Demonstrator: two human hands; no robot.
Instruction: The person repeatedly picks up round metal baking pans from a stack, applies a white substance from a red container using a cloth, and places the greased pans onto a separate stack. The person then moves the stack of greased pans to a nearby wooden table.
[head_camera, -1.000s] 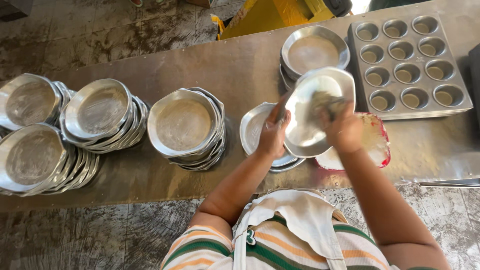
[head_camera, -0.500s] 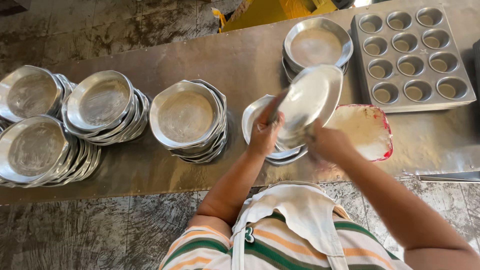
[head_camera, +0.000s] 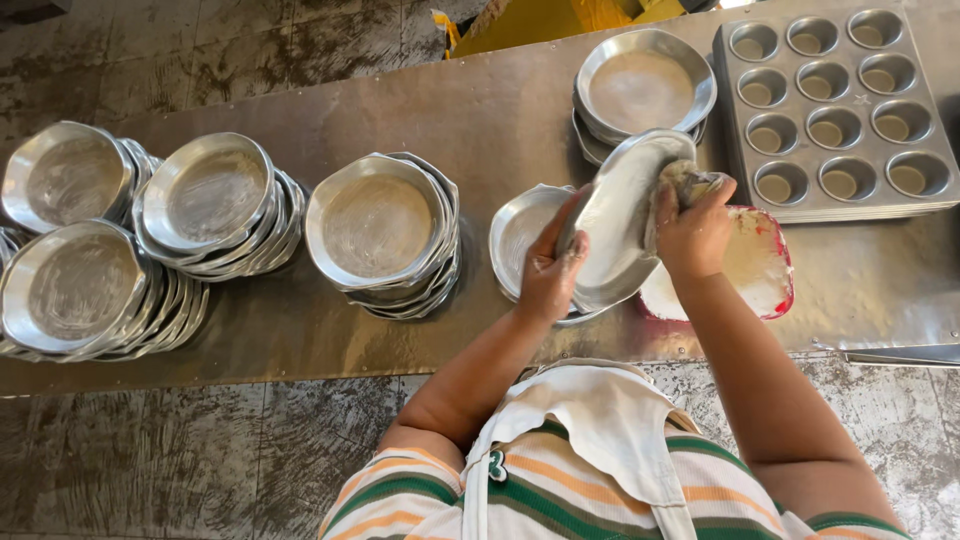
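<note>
Head view showed your left hand (head_camera: 548, 275) gripping the tilted pan (head_camera: 618, 222) above the table (head_camera: 480, 120) while your right hand (head_camera: 692, 232) clutched a greasy wad (head_camera: 686, 180) against its inside; likely best to hold it steady and wipe evenly.

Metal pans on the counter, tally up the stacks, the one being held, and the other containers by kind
Stacks of round metal pans: 6
Round pan held tilted in the left hand, wiped by the right hand: 1
Muffin tray: 1
Red tub of white paste: 1
Total: 9
</note>
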